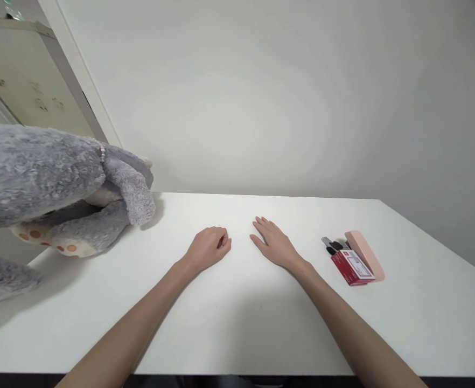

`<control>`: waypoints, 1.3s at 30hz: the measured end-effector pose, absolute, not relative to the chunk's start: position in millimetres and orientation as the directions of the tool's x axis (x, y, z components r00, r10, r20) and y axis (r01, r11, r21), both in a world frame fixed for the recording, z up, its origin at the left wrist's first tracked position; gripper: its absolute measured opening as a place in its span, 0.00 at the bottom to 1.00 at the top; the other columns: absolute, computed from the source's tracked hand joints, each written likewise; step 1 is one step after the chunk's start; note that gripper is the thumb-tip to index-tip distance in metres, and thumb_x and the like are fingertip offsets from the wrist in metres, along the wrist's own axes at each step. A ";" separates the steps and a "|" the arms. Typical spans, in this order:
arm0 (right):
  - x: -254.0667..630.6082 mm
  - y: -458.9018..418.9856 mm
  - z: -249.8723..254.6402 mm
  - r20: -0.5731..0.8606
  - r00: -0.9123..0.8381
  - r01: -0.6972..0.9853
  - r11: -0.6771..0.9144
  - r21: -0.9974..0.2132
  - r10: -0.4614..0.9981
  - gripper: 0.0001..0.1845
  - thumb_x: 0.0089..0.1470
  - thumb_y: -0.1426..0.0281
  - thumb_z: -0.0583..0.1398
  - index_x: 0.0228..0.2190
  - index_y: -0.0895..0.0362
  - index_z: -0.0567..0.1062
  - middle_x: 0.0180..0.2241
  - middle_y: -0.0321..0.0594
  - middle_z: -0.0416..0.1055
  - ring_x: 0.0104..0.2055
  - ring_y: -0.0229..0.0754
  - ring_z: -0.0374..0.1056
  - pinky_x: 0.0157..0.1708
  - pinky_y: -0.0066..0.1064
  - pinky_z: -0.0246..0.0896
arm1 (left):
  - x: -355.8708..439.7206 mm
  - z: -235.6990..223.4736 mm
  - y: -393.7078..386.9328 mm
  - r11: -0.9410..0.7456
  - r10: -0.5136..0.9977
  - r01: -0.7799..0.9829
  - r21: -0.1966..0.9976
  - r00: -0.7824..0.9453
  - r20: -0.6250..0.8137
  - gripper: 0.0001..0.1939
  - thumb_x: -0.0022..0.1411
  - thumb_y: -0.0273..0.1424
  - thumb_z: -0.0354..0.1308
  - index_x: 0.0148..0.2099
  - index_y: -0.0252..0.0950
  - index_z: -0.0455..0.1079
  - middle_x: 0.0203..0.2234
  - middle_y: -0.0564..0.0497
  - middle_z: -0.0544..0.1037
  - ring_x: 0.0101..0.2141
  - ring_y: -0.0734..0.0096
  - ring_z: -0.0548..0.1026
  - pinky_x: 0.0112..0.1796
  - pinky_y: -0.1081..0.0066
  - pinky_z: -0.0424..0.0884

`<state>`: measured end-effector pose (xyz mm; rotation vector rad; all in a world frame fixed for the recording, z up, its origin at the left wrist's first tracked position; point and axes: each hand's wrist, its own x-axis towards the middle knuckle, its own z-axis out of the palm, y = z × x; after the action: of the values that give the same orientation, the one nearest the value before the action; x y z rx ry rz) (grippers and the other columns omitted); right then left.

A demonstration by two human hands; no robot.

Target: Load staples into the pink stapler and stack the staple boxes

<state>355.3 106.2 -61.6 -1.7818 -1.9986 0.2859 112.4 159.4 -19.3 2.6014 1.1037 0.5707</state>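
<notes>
My left hand (209, 247) rests on the white table (237, 318), its fingers curled into a loose fist with nothing showing in it. Beside it, a small gap apart, my right hand (274, 242) lies palm down with the fingers stretched out on the tabletop. To the right of my right hand sits a small red and white box (351, 268). A pink case (364, 253) touches its right side. Behind the box lie black and metal items (333, 246), partly hidden; their kind I cannot tell. Neither hand touches any of these.
A large grey plush toy (43, 167) takes up the left side, one paw and leg on the table. A plain wall (262, 97) stands behind the table's far edge. At the upper left is a pale cabinet (31, 81).
</notes>
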 end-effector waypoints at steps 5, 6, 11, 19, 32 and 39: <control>354.7 106.1 -60.7 0.181 -0.068 0.893 0.141 -0.426 0.981 0.36 0.72 0.52 0.45 0.69 0.60 0.62 0.74 0.46 0.50 0.77 0.48 0.42 0.74 0.44 0.38 | 112.6 -19.1 159.7 -0.677 0.731 0.631 0.379 0.635 0.250 0.14 0.67 0.34 0.50 0.28 0.40 0.56 0.23 0.54 0.71 0.26 0.67 0.67 0.30 0.67 0.57; 354.5 106.0 -60.3 0.179 -0.068 0.894 0.140 -0.426 0.981 0.36 0.72 0.52 0.45 0.69 0.61 0.62 0.74 0.46 0.50 0.77 0.48 0.42 0.74 0.44 0.38 | 112.6 -19.2 159.7 -0.678 0.731 0.631 0.377 0.635 0.252 0.14 0.67 0.34 0.50 0.28 0.40 0.56 0.23 0.54 0.71 0.26 0.67 0.67 0.30 0.67 0.57; 353.9 104.9 -58.1 0.177 -0.066 0.892 0.137 -0.430 0.982 0.35 0.72 0.52 0.46 0.69 0.60 0.62 0.74 0.46 0.50 0.77 0.48 0.42 0.74 0.44 0.38 | 112.6 -19.2 159.2 -0.678 0.731 0.631 0.378 0.634 0.252 0.14 0.67 0.34 0.50 0.28 0.40 0.55 0.23 0.54 0.71 0.27 0.67 0.67 0.30 0.67 0.57; 355.1 106.0 -60.8 0.181 -0.070 0.889 0.143 -0.434 0.981 0.35 0.72 0.52 0.46 0.69 0.59 0.62 0.74 0.45 0.50 0.77 0.48 0.42 0.74 0.44 0.38 | 113.1 -18.6 158.5 -0.676 0.733 0.632 0.378 0.633 0.251 0.14 0.67 0.33 0.50 0.28 0.40 0.55 0.23 0.54 0.71 0.27 0.68 0.67 0.31 0.66 0.59; 355.2 106.2 -61.6 0.179 -0.066 0.890 0.139 -0.433 0.982 0.35 0.72 0.50 0.45 0.69 0.57 0.62 0.74 0.43 0.50 0.77 0.47 0.42 0.74 0.45 0.38 | 112.9 -17.7 158.2 -0.678 0.731 0.629 0.380 0.634 0.253 0.14 0.67 0.34 0.50 0.28 0.40 0.56 0.23 0.54 0.71 0.27 0.67 0.67 0.31 0.66 0.59; 353.9 104.3 -58.1 0.175 -0.067 0.892 0.138 -0.432 0.982 0.36 0.72 0.52 0.45 0.69 0.60 0.62 0.74 0.46 0.50 0.77 0.48 0.42 0.74 0.44 0.39 | 112.7 -18.7 158.7 -0.675 0.733 0.632 0.382 0.632 0.250 0.14 0.67 0.34 0.51 0.28 0.40 0.56 0.23 0.54 0.71 0.27 0.67 0.67 0.31 0.66 0.58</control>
<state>353.9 104.3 -58.1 -1.7970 -2.0037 0.2920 112.7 158.7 -18.7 2.5973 1.1088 0.5671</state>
